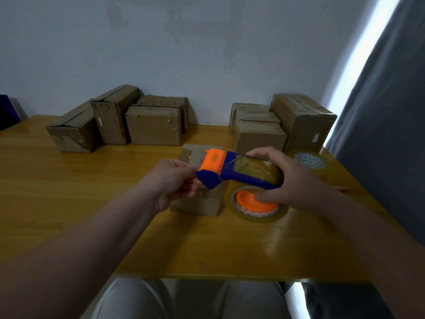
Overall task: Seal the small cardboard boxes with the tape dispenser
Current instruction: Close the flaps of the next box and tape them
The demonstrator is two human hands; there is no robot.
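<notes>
My right hand [287, 180] is curled around the blue-and-orange tape dispenser [230, 173], thumb under its tape roll, holding it above the yellow table [92, 203]. My left hand [174, 180] pinches at the dispenser's orange front end; whether tape is between those fingers I cannot tell. The small cardboard box [197, 201] sits just below, mid-table. 2 clusters of boxes line the far edge, left [151, 125] and right [259, 132], with a spare tape roll [309, 161] far right.
</notes>
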